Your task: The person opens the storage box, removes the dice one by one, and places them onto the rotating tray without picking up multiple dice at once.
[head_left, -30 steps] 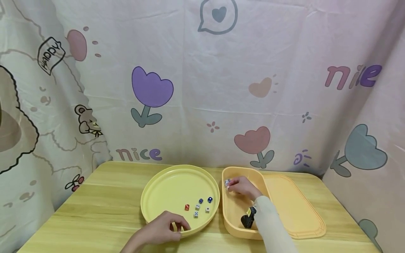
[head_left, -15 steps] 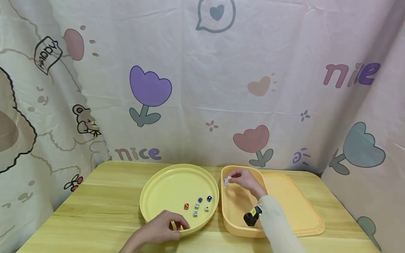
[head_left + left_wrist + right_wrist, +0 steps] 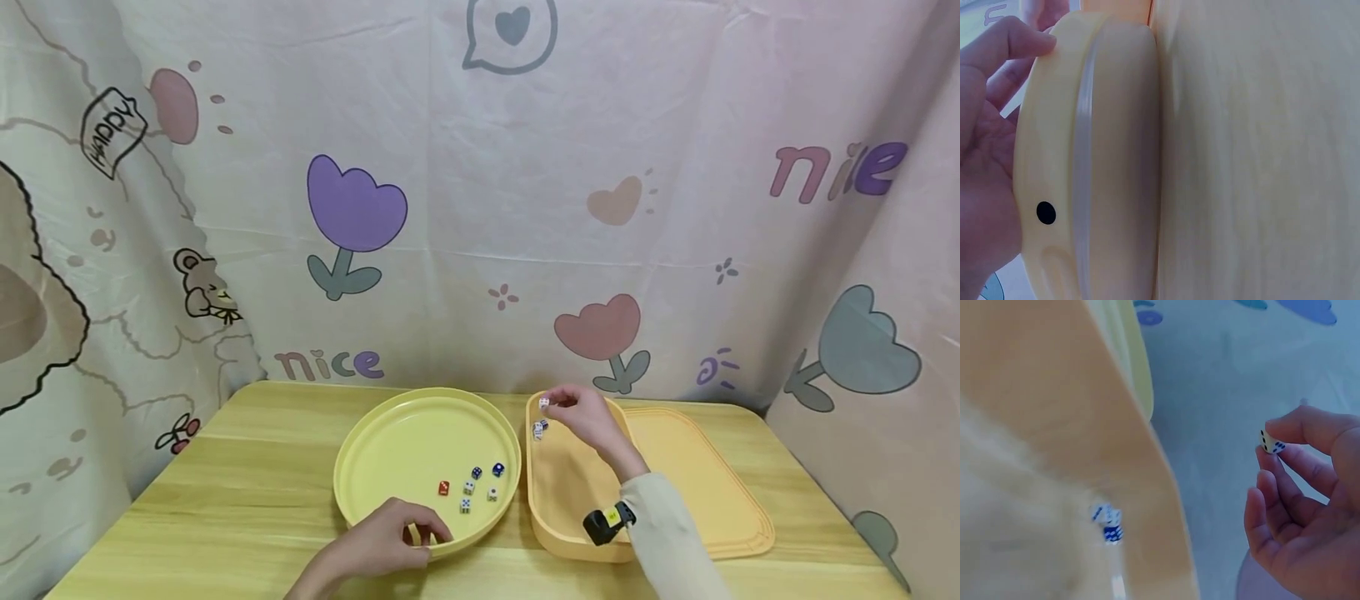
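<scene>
At the near edge of a round yellow tray (image 3: 412, 450) on the wood-patterned table (image 3: 225, 483), the left hand (image 3: 390, 536) grips the rim, thumb against the outer wall and fingers bent over the inside. Just to its right, a black device (image 3: 602, 526) sits on the right wrist, against a pale sleeve (image 3: 667, 533), above the near end of an orange box (image 3: 562, 483). Inside the tray, toward its right side, the dice lie loosely grouped: two white dice (image 3: 465, 506) nearest, then a red die (image 3: 444, 488) and another white one, with two blue dice (image 3: 476, 473) behind. An orange lid (image 3: 712, 492) lies flat right of the box, partly hidden by it and the sleeve. Farther back in the box, a small cluster of white and blue dice (image 3: 537, 431) rests near the left wall. Beyond that cluster, over the box's far end, the right hand (image 3: 588, 418) pinches a white die (image 3: 543, 403) between thumb and fingertips. Behind everything hangs a printed curtain (image 3: 480, 183) with tulips.
</scene>
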{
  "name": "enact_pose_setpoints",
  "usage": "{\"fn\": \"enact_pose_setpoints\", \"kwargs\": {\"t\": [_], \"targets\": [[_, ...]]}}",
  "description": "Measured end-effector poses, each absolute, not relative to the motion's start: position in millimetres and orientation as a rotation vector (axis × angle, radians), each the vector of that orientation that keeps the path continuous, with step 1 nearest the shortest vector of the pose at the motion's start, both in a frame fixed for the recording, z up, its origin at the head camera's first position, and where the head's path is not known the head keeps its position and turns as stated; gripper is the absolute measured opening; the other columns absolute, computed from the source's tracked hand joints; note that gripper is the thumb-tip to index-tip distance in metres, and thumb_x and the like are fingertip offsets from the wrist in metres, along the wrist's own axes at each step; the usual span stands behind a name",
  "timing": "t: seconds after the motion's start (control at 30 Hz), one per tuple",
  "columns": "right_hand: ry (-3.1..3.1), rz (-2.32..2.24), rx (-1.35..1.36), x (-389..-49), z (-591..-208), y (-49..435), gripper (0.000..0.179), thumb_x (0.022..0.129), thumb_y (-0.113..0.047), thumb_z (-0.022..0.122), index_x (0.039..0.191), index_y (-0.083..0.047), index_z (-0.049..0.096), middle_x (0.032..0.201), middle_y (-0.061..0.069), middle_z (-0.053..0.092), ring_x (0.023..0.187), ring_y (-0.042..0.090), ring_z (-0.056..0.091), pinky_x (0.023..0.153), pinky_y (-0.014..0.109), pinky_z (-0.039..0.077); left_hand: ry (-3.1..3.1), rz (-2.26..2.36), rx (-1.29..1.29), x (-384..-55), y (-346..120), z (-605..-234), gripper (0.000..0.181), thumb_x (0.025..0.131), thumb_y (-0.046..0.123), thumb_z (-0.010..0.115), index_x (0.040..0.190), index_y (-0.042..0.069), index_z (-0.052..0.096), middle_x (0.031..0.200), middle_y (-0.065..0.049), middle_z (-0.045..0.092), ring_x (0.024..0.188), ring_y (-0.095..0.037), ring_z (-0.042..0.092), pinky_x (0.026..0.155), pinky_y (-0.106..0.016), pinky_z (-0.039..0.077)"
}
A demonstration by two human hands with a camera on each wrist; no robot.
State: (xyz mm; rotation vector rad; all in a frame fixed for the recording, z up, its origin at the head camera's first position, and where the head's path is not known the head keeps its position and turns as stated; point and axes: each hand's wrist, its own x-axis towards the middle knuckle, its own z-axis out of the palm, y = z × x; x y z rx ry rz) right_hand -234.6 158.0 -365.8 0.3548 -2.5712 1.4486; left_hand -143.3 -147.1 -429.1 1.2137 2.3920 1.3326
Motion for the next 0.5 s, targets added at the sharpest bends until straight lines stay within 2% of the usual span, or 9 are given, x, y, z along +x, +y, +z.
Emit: {"fn": "enact_pose_setpoints", "kwargs": {"t": [0.5], "targets": [[-2.443, 1.314, 0.408, -198.3, -359.0, 135.3, 0.009, 0.075, -0.009, 0.071, 0.083, -0.012, 0.067, 0.075, -0.004, 0.058, 0.072, 0.014, 0.054, 0.064, 0.027, 0.047, 2.394, 1.332, 1.217, -142.1, -146.0, -426.2, 0.024, 0.074, -0.002, 0.063, 0.092, 0.013, 0.068, 0.084, 0.009, 0.063, 0.071, -0.001, 0.052, 0.056, -0.021, 0.045]]}}
